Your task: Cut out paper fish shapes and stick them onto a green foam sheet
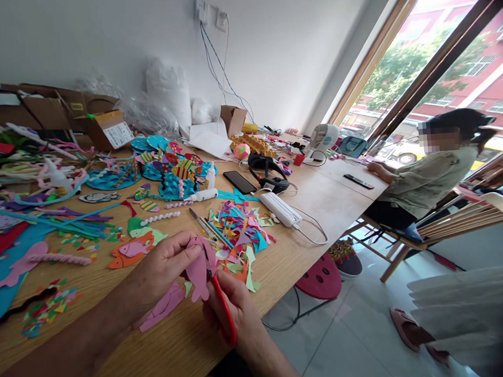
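Pinched between the fingers and thumb of my left hand (166,263) is a pink paper piece (197,275) with a fish-like outline. My right hand (236,307) grips red-handled scissors (226,314), whose blades lie at the paper's right side. Beneath my hands, another pink paper piece (165,306) rests on the wooden table (160,355). Orange and pink paper fish (135,248) lie just beyond my left hand. A heap of colourful paper scraps (241,223) is spread past my right hand.
Farther back are a black phone (239,182), a white power strip (281,209), a dark headset (270,173) and glue bottles (203,194). Pipe cleaners and blue paper crafts (176,185) crowd the left and middle. A seated person (431,170) is at the far right, near a stool (320,278).
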### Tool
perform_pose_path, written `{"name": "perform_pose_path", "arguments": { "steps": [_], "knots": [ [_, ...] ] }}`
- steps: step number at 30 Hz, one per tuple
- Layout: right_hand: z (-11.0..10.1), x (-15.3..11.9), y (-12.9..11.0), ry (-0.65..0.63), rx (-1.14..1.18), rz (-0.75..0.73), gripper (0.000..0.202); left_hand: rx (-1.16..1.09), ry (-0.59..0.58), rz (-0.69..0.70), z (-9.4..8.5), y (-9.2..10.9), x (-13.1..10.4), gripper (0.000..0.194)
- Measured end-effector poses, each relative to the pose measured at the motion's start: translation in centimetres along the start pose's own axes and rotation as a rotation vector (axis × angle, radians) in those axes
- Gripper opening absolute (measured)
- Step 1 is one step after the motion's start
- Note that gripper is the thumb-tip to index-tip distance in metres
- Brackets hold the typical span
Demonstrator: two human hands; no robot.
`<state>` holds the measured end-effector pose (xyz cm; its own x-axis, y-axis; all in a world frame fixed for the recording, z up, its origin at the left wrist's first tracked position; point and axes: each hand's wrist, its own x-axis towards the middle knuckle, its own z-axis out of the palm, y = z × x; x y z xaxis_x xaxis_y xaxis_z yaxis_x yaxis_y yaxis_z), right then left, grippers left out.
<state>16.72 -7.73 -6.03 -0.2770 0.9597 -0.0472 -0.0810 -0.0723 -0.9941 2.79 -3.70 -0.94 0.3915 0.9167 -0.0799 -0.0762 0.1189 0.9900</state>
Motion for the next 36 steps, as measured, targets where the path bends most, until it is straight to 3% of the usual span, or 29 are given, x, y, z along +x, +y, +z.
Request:
{"name": "perform_pose_path", "arguments": {
  "steps": [9,23,29,36],
  "knots": [
    [-0.15,-0.11,0.69,-0.006,0.005,-0.003,0.052,-0.007,0.012,0.002,-0.16,-0.14,-0.10,0.022],
    [-0.16,-0.24,0.20,0.007,-0.017,0.025,0.044,-0.123,-0.037,-0.119,0.01,0.04,-0.49,0.017],
    [-0.36,-0.35,0.71,-0.003,-0.019,0.006,0.051,-0.122,-0.060,-0.087,-0.14,-0.08,-0.53,0.017],
    [-0.71,-0.35,0.72,-0.006,-0.062,0.015,0.049,-0.015,0.006,-0.054,-0.07,0.03,-0.32,0.025]
  ]
}}
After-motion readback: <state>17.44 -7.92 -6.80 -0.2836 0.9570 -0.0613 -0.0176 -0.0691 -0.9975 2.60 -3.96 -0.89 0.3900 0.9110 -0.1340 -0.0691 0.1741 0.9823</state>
